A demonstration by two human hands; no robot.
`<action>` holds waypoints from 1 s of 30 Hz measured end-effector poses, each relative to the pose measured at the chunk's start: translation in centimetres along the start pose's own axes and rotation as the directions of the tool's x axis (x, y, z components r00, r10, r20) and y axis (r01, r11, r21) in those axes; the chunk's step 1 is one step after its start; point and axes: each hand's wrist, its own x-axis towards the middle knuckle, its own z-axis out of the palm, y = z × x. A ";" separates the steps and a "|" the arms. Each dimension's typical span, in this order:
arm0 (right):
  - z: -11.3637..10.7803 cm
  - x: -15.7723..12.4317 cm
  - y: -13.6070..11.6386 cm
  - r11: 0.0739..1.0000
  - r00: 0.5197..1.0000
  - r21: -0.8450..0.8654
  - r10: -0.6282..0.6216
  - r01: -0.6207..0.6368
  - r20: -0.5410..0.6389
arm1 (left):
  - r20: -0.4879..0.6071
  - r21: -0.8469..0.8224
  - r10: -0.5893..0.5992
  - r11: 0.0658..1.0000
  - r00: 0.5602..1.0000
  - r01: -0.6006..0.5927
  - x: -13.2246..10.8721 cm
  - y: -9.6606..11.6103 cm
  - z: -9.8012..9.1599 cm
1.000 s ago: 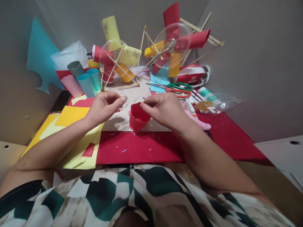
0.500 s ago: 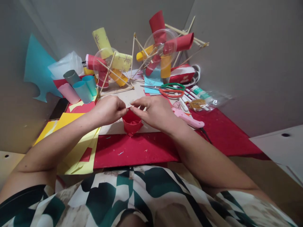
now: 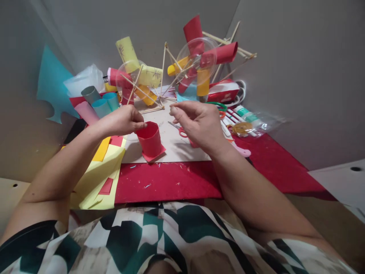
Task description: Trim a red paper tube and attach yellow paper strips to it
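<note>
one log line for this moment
left hand pinching red paper cup rim | right hand pinched shut, nothing visible in it | scissors beneath it

paper cup (image 3: 149, 140) red | mat (image 3: 171, 180) red, flecked with pale scraps | sheets (image 3: 94, 182) yellow | cutout (image 3: 49, 87) teal | tubes (image 3: 99, 107) pink, light blue, grey | wheel rolls (image 3: 221, 53) red, yellow | garment (image 3: 171, 243) white with dark-green, black patches

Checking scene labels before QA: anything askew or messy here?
Red paper tube stands tilted on its square base, left hand pinching its rim. Small paper scraps litter the red sheet. Nothing looks damaged.
</note>
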 end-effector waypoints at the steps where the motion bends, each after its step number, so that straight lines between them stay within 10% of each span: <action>1: 0.0 0.0 0.1 1.000 1.000 0.009 -0.009 0.009 0.008 | 0.020 -0.014 0.020 1.000 1.000 -0.020 0.1 -0.6 -0.1; 5: 0.4 -0.2 0.2 1.000 0.997 0.005 0.030 -0.030 0.073 | 0.010 -0.016 0.074 0.997 0.997 -0.074 0.5 -2.3 0.4; 8: 0.6 -0.3 0.2 0.995 0.988 -0.055 0.085 -0.078 0.133 | -0.242 -0.062 0.078 0.994 0.967 -0.095 0.0 -2.3 1.3; 11: 0.6 -0.3 0.3 0.994 0.979 -0.065 0.099 -0.088 0.181 | -0.601 -0.148 0.051 0.974 0.798 -0.173 -1.8 -1.3 2.3; 14: 0.6 -0.3 0.3 0.993 0.973 -0.093 0.093 -0.074 0.212 | -0.709 -0.137 0.094 0.954 0.699 -0.267 -4.2 0.3 3.6; 19: 0.7 -0.5 0.2 0.990 0.967 -0.132 0.083 -0.052 0.239 | -0.570 0.108 0.331 0.938 0.752 -0.331 -6.0 1.6 6.0; 30: 0.6 -0.6 1.0 0.990 0.822 -0.114 -0.008 0.089 0.570 | -0.491 0.071 0.331 0.937 0.806 -0.342 -3.7 -0.6 8.4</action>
